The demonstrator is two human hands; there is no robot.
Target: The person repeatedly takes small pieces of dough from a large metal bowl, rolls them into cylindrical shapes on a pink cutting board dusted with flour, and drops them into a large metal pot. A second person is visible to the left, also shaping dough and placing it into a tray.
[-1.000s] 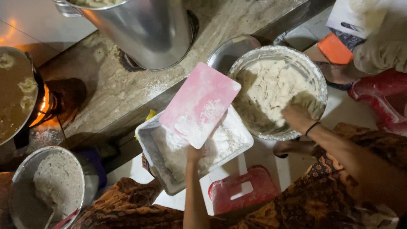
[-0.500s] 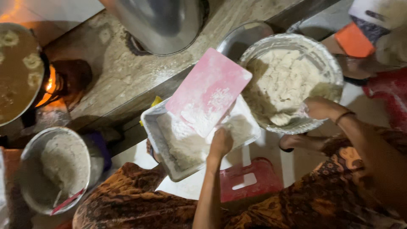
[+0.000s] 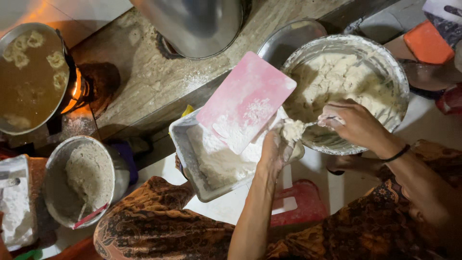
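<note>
Standing right there: the right hand (image 3: 358,126) had come out of the big metal dough bowl (image 3: 394,72) since a moment earlier, fingers pinched on a spoon, scraping a dough lump (image 3: 292,129) into the left hand (image 3: 275,151). Left fingers were cupped around that lump, just over the flour tray (image 3: 185,159), the pink board (image 3: 245,100) leaning right beside them. So a fresh portion was out. Frying pan (image 3: 29,77) sat well off left.

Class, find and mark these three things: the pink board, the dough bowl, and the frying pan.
pink board (image 3: 246,98), head view, middle of its floured face.
dough bowl (image 3: 402,89), head view, right rim.
frying pan (image 3: 6,45), head view, left rim.
</note>
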